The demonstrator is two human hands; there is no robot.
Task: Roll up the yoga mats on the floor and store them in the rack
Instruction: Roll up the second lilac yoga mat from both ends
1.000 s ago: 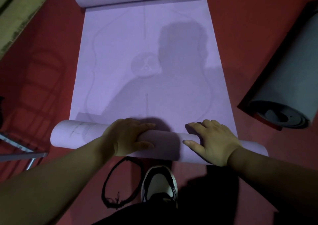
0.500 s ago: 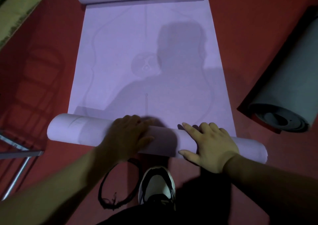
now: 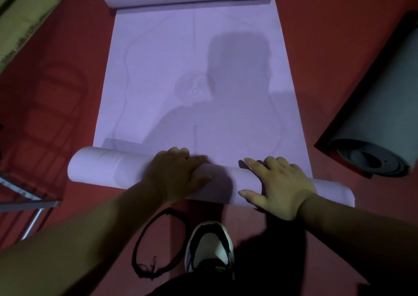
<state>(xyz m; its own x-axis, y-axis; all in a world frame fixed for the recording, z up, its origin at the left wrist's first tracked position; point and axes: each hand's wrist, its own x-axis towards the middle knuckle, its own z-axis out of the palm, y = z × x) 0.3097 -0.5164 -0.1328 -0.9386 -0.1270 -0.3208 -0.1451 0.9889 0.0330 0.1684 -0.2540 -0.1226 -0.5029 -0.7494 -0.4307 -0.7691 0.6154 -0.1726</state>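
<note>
Mid-roll here: our left hand (image 3: pixel 178 173) and right hand (image 3: pixel 278 187) press flat-fingered on the rolled near end of the purple mat (image 3: pixel 194 58) on the red floor (image 3: pixel 328 35), so next we push it forward evenly.

Left hand (image 3: pixel 178 173) and right hand (image 3: pixel 277 189) press flat on rolled near end of purple yoga mat (image 3: pixel 199 87); grey rolled mat (image 3: pixel 380 123) at floor's right edge.

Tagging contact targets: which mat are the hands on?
The purple mat: left hand and right hand rest on its rolled near end. The grey mat lies apart at the right, untouched.
</note>
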